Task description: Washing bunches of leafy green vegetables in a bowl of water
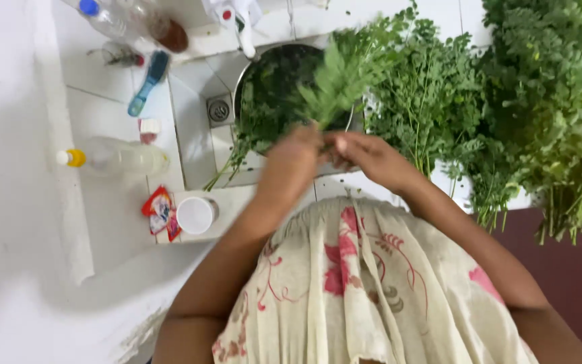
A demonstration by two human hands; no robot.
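1. Leafy branches (pixel 547 101) piled at right, well clear of the sink area.
2. Metal bowl (pixel 271 94) holds stripped green leaves, just beyond both hands.
3. Left hand (pixel 294 158) and right hand (pixel 365 155) both clenched on one leafy sprig (pixel 338 74) above the bowl rim.
4. Clear bottle (pixel 119 158) lies on the white tiled ledge (pixel 102 114), white cup (pixel 195 214) near it.
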